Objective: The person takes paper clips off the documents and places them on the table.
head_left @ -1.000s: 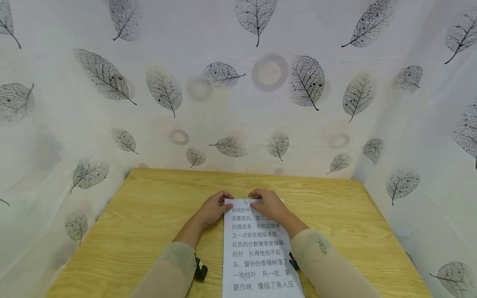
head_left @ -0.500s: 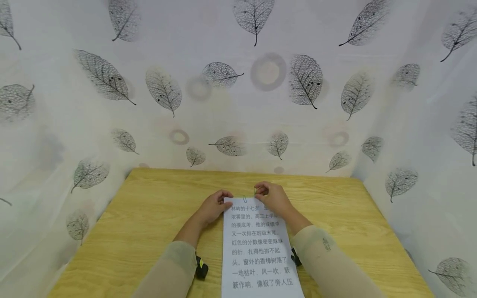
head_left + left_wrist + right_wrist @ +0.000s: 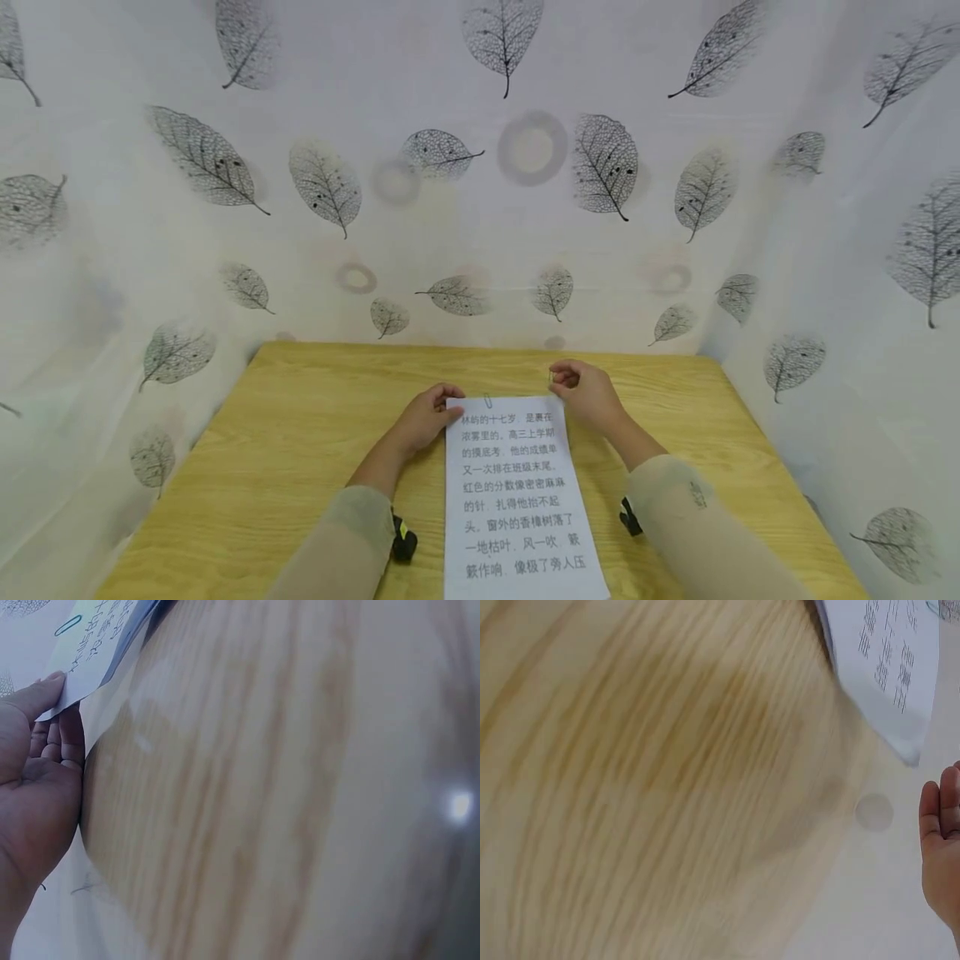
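Observation:
A stack of white paper sheets (image 3: 510, 500) with printed characters lies lengthwise on the wooden table. My left hand (image 3: 423, 418) pinches its far left corner, thumb on top and fingers beneath, as the left wrist view shows. One paper clip (image 3: 487, 401) sits on the far edge of the stack; the same green clip (image 3: 68, 625) shows in the left wrist view. Just beyond the far right corner, my right hand (image 3: 592, 398) holds another paper clip (image 3: 551, 377) between thumb and fingertips. In the right wrist view only part of that hand (image 3: 943, 847) is visible, and its clip is out of sight.
The yellow wood-grain table (image 3: 315, 417) extends to both sides of the paper. A pale curtain (image 3: 450, 225) with printed leaves stands behind it and along both sides. Black wrist straps (image 3: 404, 542) show at the sleeves.
My right hand has drawn one paper clip off the stack's far edge and carried it to the right. My left hand has stayed on the corner, and the other clip has remained in place.

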`<state>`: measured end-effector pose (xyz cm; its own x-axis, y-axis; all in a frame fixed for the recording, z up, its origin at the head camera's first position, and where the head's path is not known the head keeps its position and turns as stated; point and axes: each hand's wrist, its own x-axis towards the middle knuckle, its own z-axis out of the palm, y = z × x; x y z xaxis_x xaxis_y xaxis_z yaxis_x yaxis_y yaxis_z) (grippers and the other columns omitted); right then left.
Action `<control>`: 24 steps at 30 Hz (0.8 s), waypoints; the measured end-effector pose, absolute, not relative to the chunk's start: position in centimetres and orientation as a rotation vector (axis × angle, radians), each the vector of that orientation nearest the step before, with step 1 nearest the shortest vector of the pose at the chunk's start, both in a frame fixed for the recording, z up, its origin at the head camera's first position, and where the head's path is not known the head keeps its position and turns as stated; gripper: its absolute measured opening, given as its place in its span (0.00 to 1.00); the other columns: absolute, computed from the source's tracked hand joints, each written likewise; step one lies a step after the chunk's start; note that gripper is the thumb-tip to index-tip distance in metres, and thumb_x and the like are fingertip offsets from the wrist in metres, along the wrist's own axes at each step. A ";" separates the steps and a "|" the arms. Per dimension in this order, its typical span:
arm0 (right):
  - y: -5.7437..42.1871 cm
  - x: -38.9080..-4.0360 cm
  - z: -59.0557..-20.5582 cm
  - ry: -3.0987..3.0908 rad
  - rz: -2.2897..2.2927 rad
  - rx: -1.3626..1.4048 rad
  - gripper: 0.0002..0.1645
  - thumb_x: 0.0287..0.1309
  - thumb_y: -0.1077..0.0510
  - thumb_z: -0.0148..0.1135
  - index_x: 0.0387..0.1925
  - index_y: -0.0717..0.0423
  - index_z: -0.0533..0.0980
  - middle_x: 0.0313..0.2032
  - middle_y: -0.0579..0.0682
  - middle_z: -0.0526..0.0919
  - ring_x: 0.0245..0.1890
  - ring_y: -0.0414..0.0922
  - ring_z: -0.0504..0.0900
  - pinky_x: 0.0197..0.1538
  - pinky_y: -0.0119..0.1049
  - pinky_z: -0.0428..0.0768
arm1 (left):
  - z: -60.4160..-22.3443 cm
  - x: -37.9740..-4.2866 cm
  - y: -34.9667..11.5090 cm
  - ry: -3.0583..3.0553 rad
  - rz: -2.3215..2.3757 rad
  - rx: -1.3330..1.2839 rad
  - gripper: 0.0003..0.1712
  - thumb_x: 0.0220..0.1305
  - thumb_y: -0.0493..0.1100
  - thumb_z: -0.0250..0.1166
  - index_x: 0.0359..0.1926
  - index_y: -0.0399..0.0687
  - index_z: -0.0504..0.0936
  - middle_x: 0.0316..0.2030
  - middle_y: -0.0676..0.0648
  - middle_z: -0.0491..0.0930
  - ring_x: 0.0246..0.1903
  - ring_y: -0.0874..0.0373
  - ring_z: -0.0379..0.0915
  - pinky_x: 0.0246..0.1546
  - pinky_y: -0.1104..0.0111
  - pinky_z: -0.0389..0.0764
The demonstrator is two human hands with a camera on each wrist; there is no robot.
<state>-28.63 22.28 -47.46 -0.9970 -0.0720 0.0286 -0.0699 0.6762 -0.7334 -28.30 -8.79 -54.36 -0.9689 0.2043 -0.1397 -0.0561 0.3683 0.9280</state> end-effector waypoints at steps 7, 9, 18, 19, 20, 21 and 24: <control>25.3 -28.5 -47.7 2.921 -1.225 -0.100 0.20 0.64 0.55 0.67 0.56 0.55 0.78 0.40 0.49 0.82 0.40 0.45 0.79 0.36 0.31 0.78 | -54.4 -28.5 -8.8 2.422 1.632 0.130 0.14 0.67 0.46 0.66 0.53 0.59 0.79 0.50 0.52 0.80 0.50 0.55 0.75 0.59 0.59 0.74; 26.1 -28.5 -47.9 2.938 -1.188 -0.088 0.20 0.64 0.55 0.67 0.56 0.54 0.78 0.39 0.49 0.83 0.39 0.45 0.80 0.37 0.32 0.79 | -54.4 -28.5 -8.8 2.430 1.630 0.139 0.14 0.67 0.46 0.66 0.53 0.59 0.79 0.51 0.51 0.80 0.50 0.56 0.75 0.59 0.59 0.74; 29.7 -28.0 -48.4 2.930 -1.028 -0.014 0.19 0.65 0.55 0.65 0.55 0.57 0.78 0.40 0.51 0.84 0.41 0.46 0.82 0.40 0.34 0.78 | -54.2 -28.3 -8.8 2.411 1.654 0.129 0.13 0.67 0.44 0.67 0.52 0.58 0.79 0.50 0.51 0.79 0.47 0.55 0.72 0.54 0.63 0.72; 30.1 -27.9 -48.4 2.915 -1.006 -0.015 0.19 0.65 0.56 0.64 0.55 0.57 0.78 0.40 0.51 0.84 0.40 0.46 0.81 0.40 0.35 0.78 | -54.2 -28.3 -8.8 2.411 1.655 0.130 0.13 0.67 0.44 0.67 0.52 0.57 0.79 0.50 0.51 0.79 0.47 0.55 0.72 0.53 0.63 0.71; 30.4 -27.9 -48.5 2.906 -0.986 -0.009 0.18 0.65 0.56 0.64 0.54 0.58 0.78 0.40 0.52 0.84 0.39 0.46 0.81 0.40 0.35 0.77 | -54.2 -28.2 -8.8 2.413 1.654 0.130 0.13 0.67 0.44 0.67 0.51 0.58 0.80 0.50 0.51 0.79 0.47 0.55 0.71 0.53 0.63 0.71; 30.6 -27.8 -48.5 2.898 -0.966 -0.011 0.18 0.65 0.57 0.64 0.54 0.59 0.78 0.40 0.52 0.84 0.38 0.45 0.80 0.39 0.35 0.77 | -54.2 -28.2 -8.8 2.414 1.654 0.130 0.13 0.67 0.44 0.67 0.51 0.58 0.80 0.50 0.51 0.79 0.47 0.55 0.71 0.52 0.63 0.71; 31.3 -27.8 -48.8 2.873 -0.904 -0.006 0.17 0.65 0.58 0.64 0.53 0.60 0.78 0.38 0.52 0.83 0.36 0.44 0.78 0.38 0.35 0.75 | -54.2 -28.2 -8.8 2.415 1.651 0.125 0.13 0.67 0.44 0.67 0.51 0.59 0.80 0.50 0.51 0.79 0.47 0.55 0.71 0.53 0.63 0.71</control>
